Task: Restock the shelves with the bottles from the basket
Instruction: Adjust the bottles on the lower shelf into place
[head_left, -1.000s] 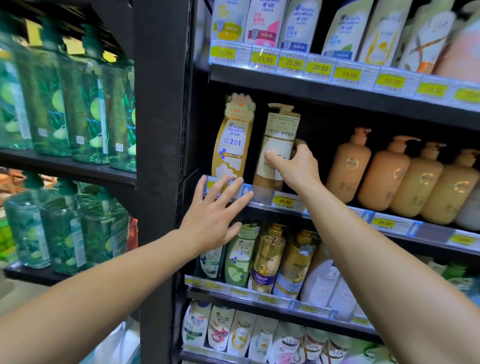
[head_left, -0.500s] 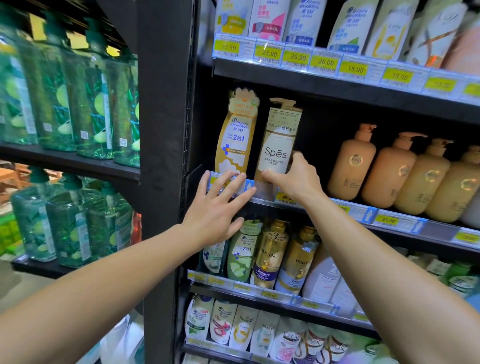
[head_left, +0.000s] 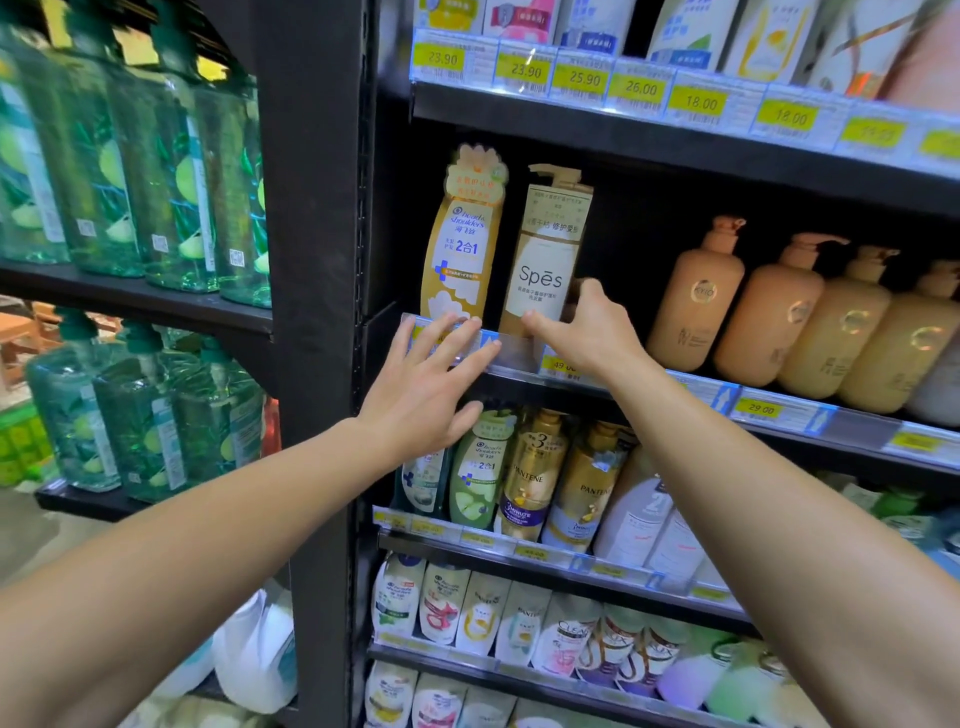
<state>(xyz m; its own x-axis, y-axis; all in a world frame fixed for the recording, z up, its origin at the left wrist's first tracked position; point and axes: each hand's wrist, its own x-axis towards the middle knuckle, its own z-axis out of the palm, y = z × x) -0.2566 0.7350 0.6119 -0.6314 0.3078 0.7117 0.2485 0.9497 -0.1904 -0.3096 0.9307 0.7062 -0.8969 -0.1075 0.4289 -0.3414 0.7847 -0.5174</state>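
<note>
A tall cream and gold Spes pump bottle (head_left: 545, 260) stands upright on the middle shelf (head_left: 852, 427), label facing out. Beside it on the left stands a gold Head & Shoulders bottle (head_left: 465, 244). My right hand (head_left: 592, 332) grips the Spes bottle at its base, thumb across the front and fingers round its right side. My left hand (head_left: 426, 395) is spread flat, its fingertips on the shelf's price rail below the gold bottle. The basket is out of view.
Tan pump bottles (head_left: 769, 306) fill the same shelf to the right, past a dark gap. Rows of shampoo sit on the shelves above and below. A black upright post (head_left: 317, 312) divides off a left bay of green pump bottles (head_left: 156, 182).
My right hand turned the Spes bottle so its label faces front, then slid down to its base. My left hand rose slightly to the price rail.
</note>
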